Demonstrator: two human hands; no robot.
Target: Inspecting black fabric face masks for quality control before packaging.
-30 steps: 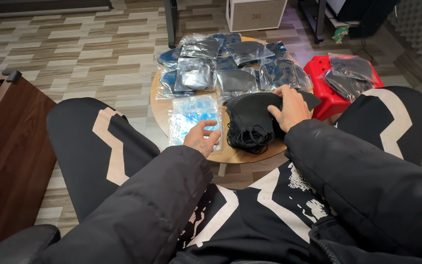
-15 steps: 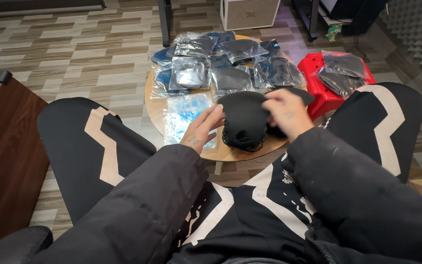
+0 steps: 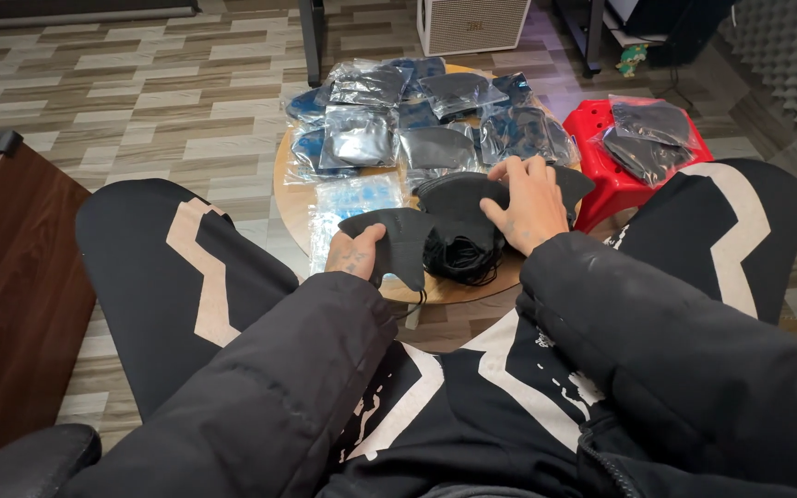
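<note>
My left hand (image 3: 358, 254) grips a single black face mask (image 3: 400, 242), pulled a little to the left of a loose pile of black masks (image 3: 465, 231) on a small round wooden table (image 3: 292, 198). My right hand (image 3: 524, 201) rests palm-down on top of that pile, fingers spread over it. A clear packet of light blue masks (image 3: 354, 198) lies flat just beyond my left hand. Behind the pile, several clear bags of dark masks (image 3: 435, 120) crowd the far half of the table.
A red plastic stool (image 3: 606, 175) with two bagged dark masks (image 3: 649, 136) stands right of the table. My knees in black-and-tan trousers flank the table. A dark wooden cabinet (image 3: 2, 277) is at left, a white speaker box (image 3: 472, 23) beyond the table, grey foam wall panels at far right.
My left hand left the blue packet, reached the pile and has drawn one black mask out to the left. My right hand stayed on the pile.
</note>
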